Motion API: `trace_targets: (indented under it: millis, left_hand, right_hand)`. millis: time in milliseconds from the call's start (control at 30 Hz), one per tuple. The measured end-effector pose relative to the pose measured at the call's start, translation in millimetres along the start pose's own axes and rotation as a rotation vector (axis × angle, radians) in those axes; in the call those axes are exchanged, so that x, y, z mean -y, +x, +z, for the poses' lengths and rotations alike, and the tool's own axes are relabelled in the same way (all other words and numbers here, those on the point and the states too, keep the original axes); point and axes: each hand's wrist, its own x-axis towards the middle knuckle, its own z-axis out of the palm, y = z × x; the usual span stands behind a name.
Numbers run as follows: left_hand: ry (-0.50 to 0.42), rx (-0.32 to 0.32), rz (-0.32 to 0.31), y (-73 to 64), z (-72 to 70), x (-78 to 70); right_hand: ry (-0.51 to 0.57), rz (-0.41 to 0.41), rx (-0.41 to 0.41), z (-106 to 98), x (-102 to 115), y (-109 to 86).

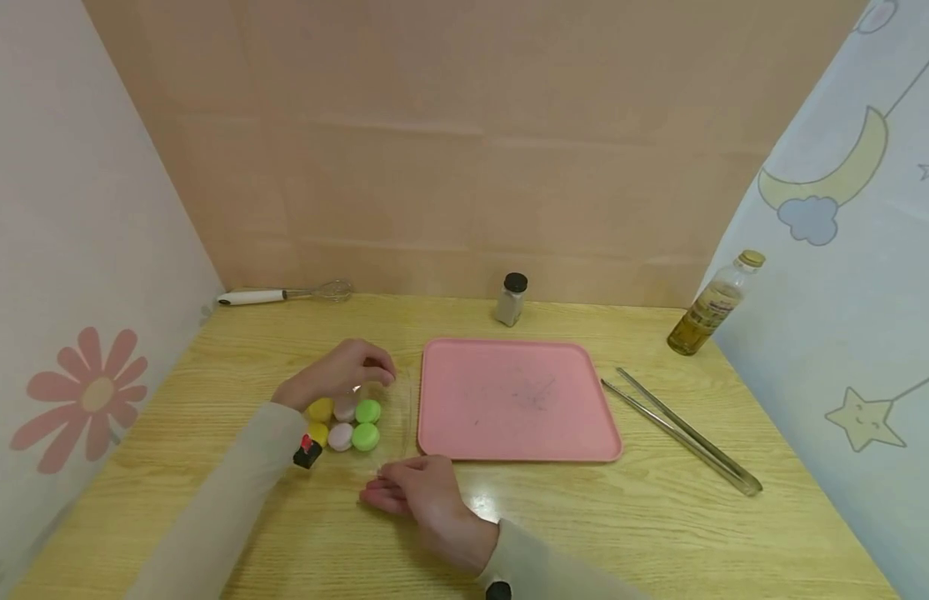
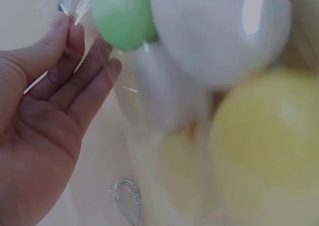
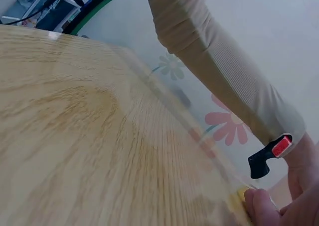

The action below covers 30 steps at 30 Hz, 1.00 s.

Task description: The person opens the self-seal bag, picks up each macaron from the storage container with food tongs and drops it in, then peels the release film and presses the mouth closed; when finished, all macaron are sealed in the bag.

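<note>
Several macarons, yellow [image 1: 320, 409], pale lavender [image 1: 340, 437] and green [image 1: 367, 411], sit in two rows inside a clear plastic package [image 1: 395, 423] at the left of the table. With thumb and fingertips, my left hand [image 1: 340, 371] pinches the far edge of the package. Seen from the left wrist, that hand [image 2: 45, 111] has its thumb against the index finger on the clear film, beside the blurred macarons. My right hand [image 1: 434, 504] pinches the near right corner between thumb and fingers. Only a few of its fingers [image 3: 264, 208] appear low in the right wrist view.
Right of the package lies a pink tray [image 1: 509, 450]. Metal tongs [image 1: 707, 450] rest beyond it. A small black-capped jar [image 1: 511, 302] and a white-handled whisk [image 1: 256, 297] are at the back. A bottle of amber liquid [image 1: 707, 312] stands by the right wall.
</note>
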Motion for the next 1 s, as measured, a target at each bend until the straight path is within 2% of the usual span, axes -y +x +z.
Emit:
trace_targets:
  millis: [133, 233, 400, 500, 600, 867, 1000]
  left_hand:
    - [-0.111, -0.034, -0.029, -7.0, -6.8, -1.6]
    - [-0.174, -0.065, -0.028, -14.1, -12.8, -7.2]
    - [-0.245, -0.151, 0.008, -28.5, -19.8, -25.5]
    - [-0.295, -0.211, 0.066, -37.9, -19.4, -39.3]
    - [-0.344, -0.262, 0.130, -47.7, -15.2, -54.6]
    - [-0.434, -0.407, 0.260, -65.1, 9.0, -87.6]
    - [-0.506, -0.432, 0.321, -70.2, 26.6, -100.8]
  right_hand:
    - [-0.077, -0.068, 0.021, -12, 13, -5.7]
    - [-0.195, -0.151, 0.032, -23, 26, -10.7]
    - [-0.566, -0.405, 0.001, -42, 50, -25.3]
    - [-0.718, -0.563, -0.056, -52, 62, -34.2]
    - [-0.742, -0.707, -0.108, -62, 70, -40.9]
    - [-0.695, -1.092, -0.203, -85, 84, -53.7]
    - [-0.663, -1.210, -0.187, -99, 91, -57.4]
